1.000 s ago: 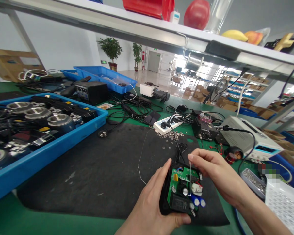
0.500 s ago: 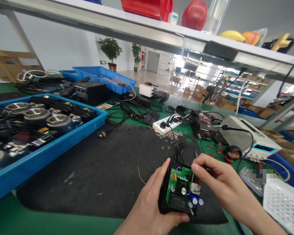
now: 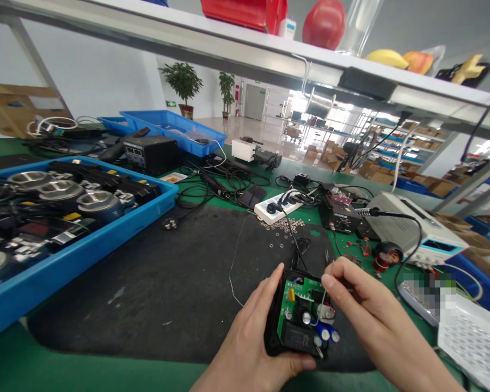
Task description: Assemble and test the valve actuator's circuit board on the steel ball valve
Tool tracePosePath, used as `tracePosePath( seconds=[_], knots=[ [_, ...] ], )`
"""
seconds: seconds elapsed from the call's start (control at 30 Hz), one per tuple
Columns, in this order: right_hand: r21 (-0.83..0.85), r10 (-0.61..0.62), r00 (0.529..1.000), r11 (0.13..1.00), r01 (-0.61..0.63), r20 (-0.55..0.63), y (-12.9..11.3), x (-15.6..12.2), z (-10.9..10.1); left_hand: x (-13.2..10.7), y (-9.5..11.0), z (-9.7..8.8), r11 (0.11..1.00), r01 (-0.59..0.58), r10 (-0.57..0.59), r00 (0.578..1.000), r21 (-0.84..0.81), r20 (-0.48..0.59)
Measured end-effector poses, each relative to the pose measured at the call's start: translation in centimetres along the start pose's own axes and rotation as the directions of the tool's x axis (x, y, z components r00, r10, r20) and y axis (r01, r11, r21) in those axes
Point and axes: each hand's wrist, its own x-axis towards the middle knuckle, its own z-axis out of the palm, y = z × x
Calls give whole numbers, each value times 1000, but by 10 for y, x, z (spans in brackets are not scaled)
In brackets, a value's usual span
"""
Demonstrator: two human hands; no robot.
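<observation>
My left hand [image 3: 249, 332] is wrapped round the left side and lower edge of a black housing [image 3: 273, 332], tilted so its open side faces me. Inside sits a green circuit board [image 3: 291, 310] with blue capacitors [image 3: 323, 331], a yellow part and a black block. Between thumb and fingers, my right hand [image 3: 353, 291] pinches a thin metal rod [image 3: 324, 299]. Its bent lower end reaches down among the board's parts, beside a whitish component [image 3: 327, 312]; whether it touches anything there I cannot tell. Just behind this hand shows a pointed dark metal tip [image 3: 326, 255].
On the left, a blue tray [image 3: 155, 204] holds metal-ringed units. Beyond the black mat [image 3: 147, 283] are a power strip [image 3: 275, 209], scattered small rings [image 3: 286, 226] and cables. At right stand a soldering iron [image 3: 375, 212], a bench instrument [image 3: 416, 228] and a white tray [image 3: 473, 337].
My right hand has shifted slightly right, and the rod has tilted with its upper end to the right. My left hand and the housing are almost unmoved.
</observation>
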Motion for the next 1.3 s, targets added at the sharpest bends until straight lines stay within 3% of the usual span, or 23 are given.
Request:
tracePosePath(
  seconds=[0.7, 0.93, 1.3],
  knots=[
    [-116, -63, 991, 992, 49, -117, 5, -2, 10, 0, 4, -2, 999, -27, 27, 1000, -44, -1],
    [-119, -37, 996, 992, 27, -82, 3, 1, 7, 1, 3, -1, 999, -30, 30, 1000, -25, -6],
    [-201, -108, 984, 976, 78, -140, 2, 2, 11, 3, 6, -2, 998, -19, 19, 1000, -55, -7]
  ],
)
